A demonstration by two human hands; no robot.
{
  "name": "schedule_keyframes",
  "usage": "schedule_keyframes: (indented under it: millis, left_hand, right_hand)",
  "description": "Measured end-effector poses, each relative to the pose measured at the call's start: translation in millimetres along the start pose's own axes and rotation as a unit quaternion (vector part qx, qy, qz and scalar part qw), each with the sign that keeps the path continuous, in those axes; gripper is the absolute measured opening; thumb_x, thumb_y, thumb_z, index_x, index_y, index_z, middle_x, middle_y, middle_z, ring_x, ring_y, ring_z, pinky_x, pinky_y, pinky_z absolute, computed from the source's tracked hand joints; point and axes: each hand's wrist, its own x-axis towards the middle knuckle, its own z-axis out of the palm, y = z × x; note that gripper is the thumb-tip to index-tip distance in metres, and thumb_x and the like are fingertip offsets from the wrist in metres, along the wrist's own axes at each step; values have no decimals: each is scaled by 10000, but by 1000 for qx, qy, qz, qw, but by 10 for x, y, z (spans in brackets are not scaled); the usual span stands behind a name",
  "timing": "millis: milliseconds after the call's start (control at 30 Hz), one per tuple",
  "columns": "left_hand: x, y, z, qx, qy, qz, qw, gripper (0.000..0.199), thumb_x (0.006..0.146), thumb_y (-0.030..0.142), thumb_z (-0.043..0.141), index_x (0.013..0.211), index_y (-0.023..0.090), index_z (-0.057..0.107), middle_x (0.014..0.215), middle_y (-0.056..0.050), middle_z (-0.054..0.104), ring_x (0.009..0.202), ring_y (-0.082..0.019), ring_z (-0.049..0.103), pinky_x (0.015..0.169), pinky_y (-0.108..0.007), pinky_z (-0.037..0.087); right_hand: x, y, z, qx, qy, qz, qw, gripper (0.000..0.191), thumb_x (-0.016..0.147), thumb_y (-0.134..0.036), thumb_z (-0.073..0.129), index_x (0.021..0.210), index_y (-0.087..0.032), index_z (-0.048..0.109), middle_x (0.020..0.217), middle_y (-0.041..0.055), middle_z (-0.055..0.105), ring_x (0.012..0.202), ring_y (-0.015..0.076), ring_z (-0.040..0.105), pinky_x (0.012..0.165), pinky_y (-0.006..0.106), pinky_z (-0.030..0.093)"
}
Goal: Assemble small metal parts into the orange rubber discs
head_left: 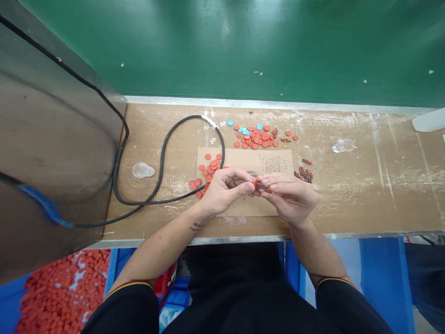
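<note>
Over a cardboard sheet (239,157), my hands meet fingertip to fingertip. My left hand (229,188) pinches a small red-orange button-like disc (256,183) at its edge. Dark, thin wire-like parts with orange ends (267,188) stick out from the fingers of my right hand (294,192), which is closed on them against the disc. My fingers hide part of both. Left of my left hand lies a pile of red-orange discs (212,165). Beside my right hand is a small heap of dark parts with red-orange tips (304,174).
A black cable (163,157) loops across the cardboard-covered bench (382,185). Farther back lie more discs, some blue (230,123), and tiny dark specks (276,162). Clear plastic pieces (141,170) sit either side. A metal box wall (52,139) stands left; a green panel (243,46) rises behind.
</note>
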Motion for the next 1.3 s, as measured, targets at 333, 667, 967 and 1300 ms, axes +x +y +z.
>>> schedule_keyframes:
  millis: [333,667,967,1300]
  left_hand:
    - [4,-11,-13,-3,1,-7,1000,298,805,401,930,801,153,766,801,-64,815,703,-145,783,703,-219,656]
    - [-2,3,-11,16,7,-21,1000,362,777,452,941,770,150,742,811,-75,811,710,-169,779,723,-275,670]
    - [5,11,-16,20,-16,1,1000,307,819,404,916,780,150,748,798,-72,804,748,-178,791,744,-276,667]
    - [2,42,-2,33,-8,19,999,257,807,369,927,779,162,777,813,-74,818,744,-168,794,741,-261,673]
  right_hand:
    - [-33,13,-25,32,-7,20,999,507,826,-66,864,1230,-355,764,1091,-15,851,940,199,845,850,345,749]
    - [-43,8,-19,6,-1,-2,1000,482,852,-79,844,1242,-353,767,1090,-7,853,925,200,846,813,334,757]
    - [-24,1,-20,14,0,-8,1000,468,850,-59,839,1235,-318,773,1099,11,854,936,199,846,846,320,748]
    - [-9,-4,-37,1,-14,-19,1000,489,870,-67,819,1287,-314,750,1097,19,854,919,200,847,824,334,754]
